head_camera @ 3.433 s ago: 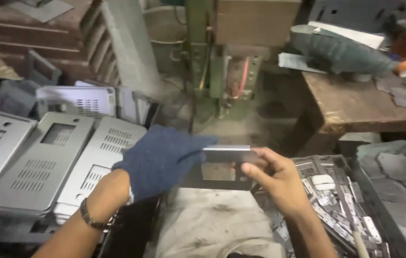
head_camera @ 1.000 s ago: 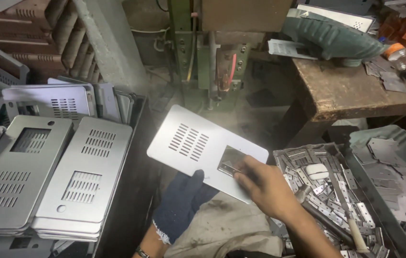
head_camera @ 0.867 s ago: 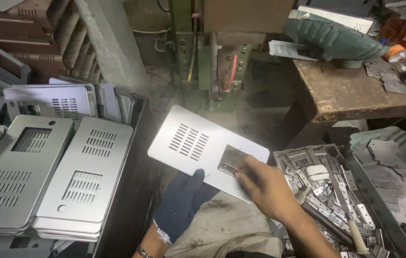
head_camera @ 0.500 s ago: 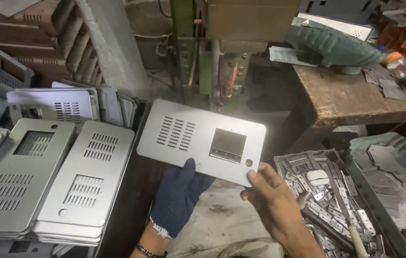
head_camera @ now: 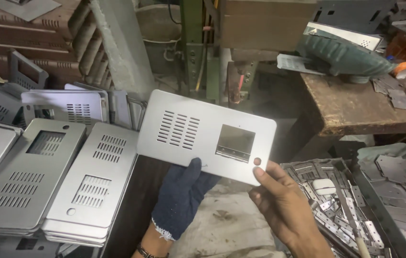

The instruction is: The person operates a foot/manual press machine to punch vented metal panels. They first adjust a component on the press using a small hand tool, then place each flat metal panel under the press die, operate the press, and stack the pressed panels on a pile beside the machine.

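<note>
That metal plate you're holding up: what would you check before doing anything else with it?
1. Both hands on the plate: ok. The gloved left hand supports its lower edge, the bare right hand pinches the lower right corner.
2. Slots and square window punched through: ok, both show cleanly.
3. Small round hole by the right thumb: ok, uncovered.
4. Hand protection: not ok, the right hand is bare against a sheet edge.
5. Plate flat, no bends: cannot tell from this angle.
6. Room on the stack at left: ok, its top plate lies bare.
</note>
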